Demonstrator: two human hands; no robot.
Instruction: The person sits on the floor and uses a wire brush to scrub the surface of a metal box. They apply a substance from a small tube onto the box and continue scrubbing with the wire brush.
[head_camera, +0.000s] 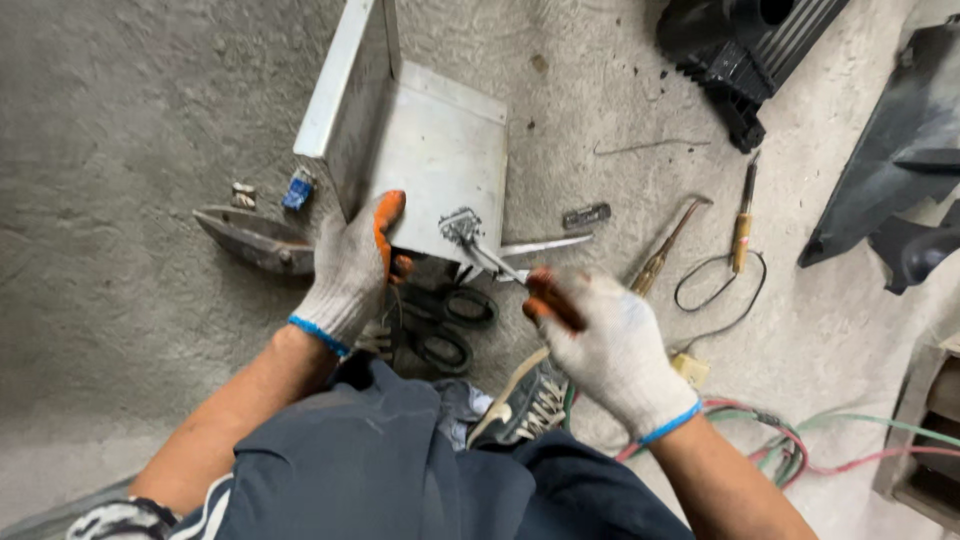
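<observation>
My left hand (352, 268), in a white glove with orange fingertips, grips the near edge of a bent sheet-metal box (430, 150) standing on the concrete floor. My right hand (605, 345), gloved the same way, is closed on the handles of pliers (500, 265). The pliers' jaws pinch a small metal fitting (460, 225) at the box's lower edge. Black-handled scissors (445, 325) lie on the floor just below the box, between my hands.
Tin snips (255, 240) lie left of the box, with a small blue part (298, 188) nearby. A brass-tipped torch (668, 245), a soldering iron (742, 220) with cord, red and green hoses (800, 440) and black plastic housings (745, 50) lie right. My shoe (525, 405) is below.
</observation>
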